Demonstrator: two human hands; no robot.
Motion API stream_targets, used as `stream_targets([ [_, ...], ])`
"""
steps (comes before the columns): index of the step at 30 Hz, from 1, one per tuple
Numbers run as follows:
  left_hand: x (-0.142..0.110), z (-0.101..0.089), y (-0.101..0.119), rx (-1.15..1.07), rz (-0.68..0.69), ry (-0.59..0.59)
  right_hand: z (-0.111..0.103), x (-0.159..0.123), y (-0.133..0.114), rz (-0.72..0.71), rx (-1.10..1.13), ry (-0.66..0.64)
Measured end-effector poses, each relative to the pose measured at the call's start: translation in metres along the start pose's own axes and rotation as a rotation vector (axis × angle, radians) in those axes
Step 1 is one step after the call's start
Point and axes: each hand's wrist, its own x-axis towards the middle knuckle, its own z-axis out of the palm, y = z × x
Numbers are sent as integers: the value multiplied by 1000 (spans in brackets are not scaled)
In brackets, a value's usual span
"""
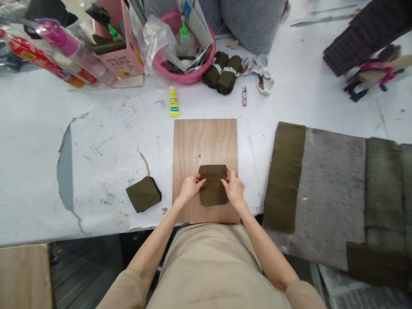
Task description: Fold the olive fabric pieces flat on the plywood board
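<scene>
A small olive-green fabric piece [213, 191] with a folded band along its far edge lies on a wooden board [205, 137]. My left hand [190, 188] pinches its left edge, thumb on top and fingers at the side. On the opposite edge, my right hand [234, 186] grips the cloth in the same way, near the band. Left of the board rests a stack of olive fabric pieces [143, 194], similar in colour, touched by neither hand.
Beyond the board lie a yellow glue tube [174, 102] and pink thread snips [244, 96]. A pink basket [189, 77] of supplies stands behind, beside rolled olive cloth [229, 75]. Olive fabric strips [285, 176] rest on a grey board [333, 189] at right.
</scene>
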Motion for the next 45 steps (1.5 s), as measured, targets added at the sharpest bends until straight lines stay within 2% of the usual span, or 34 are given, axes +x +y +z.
stream_targets([
  [4,-3,1,-3,-13,8,-69,0,0,0,2,8,0],
  [12,-27,7,-6,-129,-107,-217,1,0,0,-3,12,-4],
  [15,-32,10,-8,-152,-136,-236,0,-1,0,-2,14,-7],
  [33,-33,15,-14,-106,-162,-205,-4,-3,-1,34,20,-14],
  [39,-35,12,-11,27,-132,-160,-1,-4,0,44,-11,-32],
  [41,-37,11,-9,129,-116,-113,-2,-5,-1,16,-27,-8],
  [45,-41,5,-4,299,-77,-1,-5,-7,-3,-123,-113,142],
])
